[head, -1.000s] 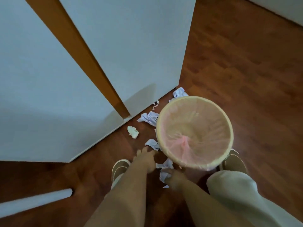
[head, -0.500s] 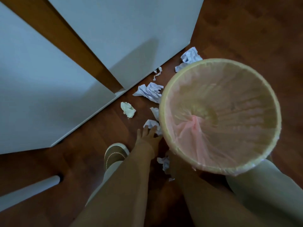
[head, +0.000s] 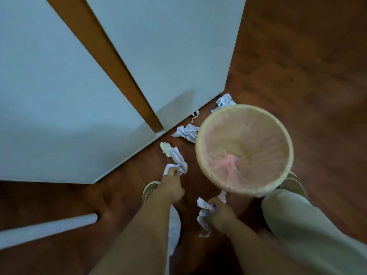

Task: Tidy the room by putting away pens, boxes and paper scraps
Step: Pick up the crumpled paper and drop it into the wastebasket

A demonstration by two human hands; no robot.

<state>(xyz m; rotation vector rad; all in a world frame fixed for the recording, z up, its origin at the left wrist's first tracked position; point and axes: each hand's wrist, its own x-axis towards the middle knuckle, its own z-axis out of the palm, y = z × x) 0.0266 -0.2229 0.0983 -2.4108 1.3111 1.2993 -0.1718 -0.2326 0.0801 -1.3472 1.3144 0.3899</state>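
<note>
Both hands hold crumpled paper scraps: left hand (head: 172, 188) pinches one (head: 177, 158), right hand (head: 219, 213) another (head: 203, 210). Light, soft, crushable; any fold gives a grip.

1. A crumpled white paper scrap (head: 177, 158) is pinched in the left hand (head: 171, 187), its free end trailing up toward the cabinet.
2. A crumpled white scrap with faint print (head: 203, 211) is gripped in the right hand (head: 219, 213), partly hanging below the fist.
3. A yellowish-white wad (head: 165, 148) lies on the floor, touching the tip of the first scrap.
4. A larger crumpled sheet (head: 186, 132) lies against the wastebasket (head: 200, 135).
5. A thin twisted strip (head: 195, 115) and another crumpled sheet (head: 224, 101) lie just beyond the basket's rim.
</note>
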